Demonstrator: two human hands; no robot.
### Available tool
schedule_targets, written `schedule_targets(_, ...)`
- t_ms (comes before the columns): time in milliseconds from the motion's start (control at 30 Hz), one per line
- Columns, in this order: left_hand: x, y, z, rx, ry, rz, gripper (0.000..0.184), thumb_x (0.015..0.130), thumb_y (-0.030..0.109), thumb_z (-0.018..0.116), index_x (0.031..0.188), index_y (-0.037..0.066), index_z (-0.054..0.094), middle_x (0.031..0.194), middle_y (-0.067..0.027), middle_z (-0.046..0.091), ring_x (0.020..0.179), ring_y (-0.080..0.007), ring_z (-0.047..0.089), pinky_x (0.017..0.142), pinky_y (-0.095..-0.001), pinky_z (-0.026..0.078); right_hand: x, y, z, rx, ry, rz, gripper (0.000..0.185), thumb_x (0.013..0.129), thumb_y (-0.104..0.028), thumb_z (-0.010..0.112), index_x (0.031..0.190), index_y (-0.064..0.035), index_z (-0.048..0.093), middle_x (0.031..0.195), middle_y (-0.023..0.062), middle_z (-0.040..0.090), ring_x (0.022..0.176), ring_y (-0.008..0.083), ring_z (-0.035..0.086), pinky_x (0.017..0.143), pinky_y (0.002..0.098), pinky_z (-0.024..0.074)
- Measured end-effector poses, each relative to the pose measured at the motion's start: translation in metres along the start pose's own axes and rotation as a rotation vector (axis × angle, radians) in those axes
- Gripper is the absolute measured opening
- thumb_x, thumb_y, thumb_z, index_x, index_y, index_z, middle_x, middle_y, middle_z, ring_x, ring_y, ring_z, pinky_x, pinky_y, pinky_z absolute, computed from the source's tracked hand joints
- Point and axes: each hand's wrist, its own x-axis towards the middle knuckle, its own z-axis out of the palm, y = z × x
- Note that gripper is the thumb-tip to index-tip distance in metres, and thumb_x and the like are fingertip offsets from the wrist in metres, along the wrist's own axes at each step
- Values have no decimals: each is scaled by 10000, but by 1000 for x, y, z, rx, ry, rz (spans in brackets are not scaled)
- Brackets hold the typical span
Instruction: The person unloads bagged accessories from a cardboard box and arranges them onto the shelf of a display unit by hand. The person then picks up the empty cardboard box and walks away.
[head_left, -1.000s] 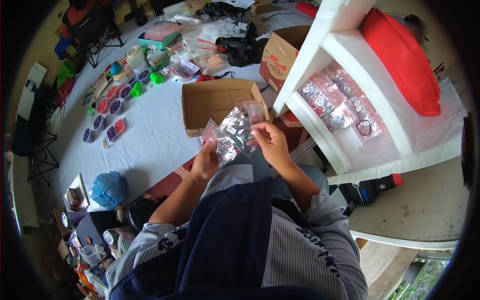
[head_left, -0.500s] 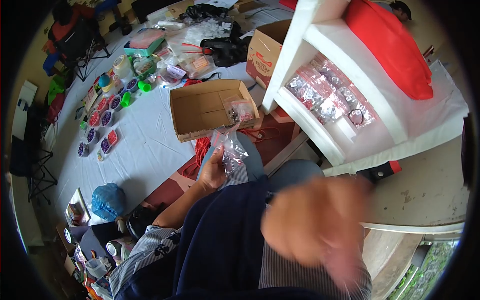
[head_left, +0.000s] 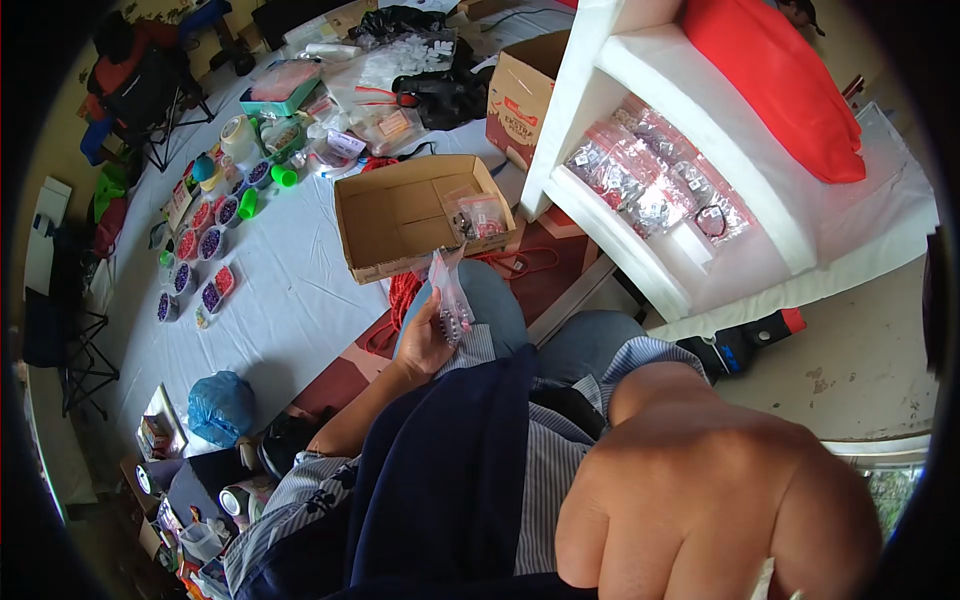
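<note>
My left hand (head_left: 426, 345) is closed on a small clear zip bag (head_left: 452, 300) that holds beads, dark and pale in its lower part. The bag stands upright over my left knee, just in front of an open cardboard box (head_left: 395, 268). Two or so similar small bags (head_left: 480, 215) lie in the box's right corner. Close to the camera at lower right, my right hand (head_left: 710, 490) shows its back, with the fingers curled down together. The fingertips leave the frame, and a small pale bit shows by the thumb; what it is cannot be made out.
Several cups of purple and red beads (head_left: 212, 243) stand on the white-covered table (head_left: 290, 270). A white shelf (head_left: 700, 85) on the right holds many small bags (head_left: 650, 185). A blue plastic bag (head_left: 220, 407) sits at the table's near edge. Red cord (head_left: 403, 300) lies beside my knee.
My right hand has swung lower and closer to the camera, from a blur into clear view. The bag in my left hand has turned to show narrower.
</note>
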Motion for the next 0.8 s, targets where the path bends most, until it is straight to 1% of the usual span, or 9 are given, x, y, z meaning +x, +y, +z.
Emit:
schedule_targets(100,8,0,-10,-192,-163,-43,419,918,295,522,1292,116,457,928,-21,554,834,-143,534,776,-281,457,7,4,-3,-6,2,13,94,860,-78,501,883,-83,592,544,24,430,372,114,333,358,278,210)
schedule_targets(233,5,0,-10,-25,-86,-28,425,914,315,530,1283,115,467,937,-41,558,826,-155,537,767,-291,472,-3,-15,16,-10,-6,35,97,851,-72,514,864,-79,610,544,19,441,367,106,333,351,271,201)
schedule_targets(300,4,1,-6,-20,-24,-40,326,885,331,573,1056,55,551,899,-49,604,818,-189,581,768,-348,488,1,-12,6,-18,-5,47,99,847,-69,521,854,-77,619,544,16,447,364,101,334,347,268,196)
schedule_targets(333,7,1,-8,-18,-25,-42,326,885,331,573,1056,55,551,899,-49,604,818,-189,581,768,-348,488,11,-4,-3,-23,-5,50,100,845,-67,524,849,-76,624,544,15,450,362,99,334,345,266,194)
schedule_targets(400,7,1,-11,-56,-40,-56,389,911,316,529,1224,87,500,939,-51,573,839,-171,558,758,-327,510,12,-7,-1,-26,-1,56,103,841,-64,530,840,-75,633,544,13,456,359,95,334,342,263,190)
schedule_targets(633,2,2,-1,-39,-50,-58,256,906,282,536,1083,97,556,1001,-45,614,933,-195,588,819,-360,494,18,-10,-1,-45,-14,93,114,826,-54,553,805,-68,664,545,4,476,349,81,336,329,251,174)
schedule_targets(667,2,2,1,5,2,3,231,901,230,541,1095,105,543,978,-35,614,917,-179,588,827,-338,483,11,-10,-4,-50,-17,93,114,826,-54,553,805,-68,664,545,4,476,349,81,336,329,251,174)
schedule_targets(767,5,7,3,91,41,168,229,897,111,533,1125,127,522,960,-4,607,904,-139,578,841,-295,457,-47,6,-19,-26,269,80,234,834,-229,578,722,-25,599,707,96,580,562,184,558,541,386,453)
schedule_targets(800,1,11,14,174,-40,271,234,897,85,524,1128,117,519,984,-3,601,915,-133,572,841,-291,455,-66,20,-18,-126,654,146,257,838,-220,609,921,21,583,795,82,591,686,167,575,679,360,462)
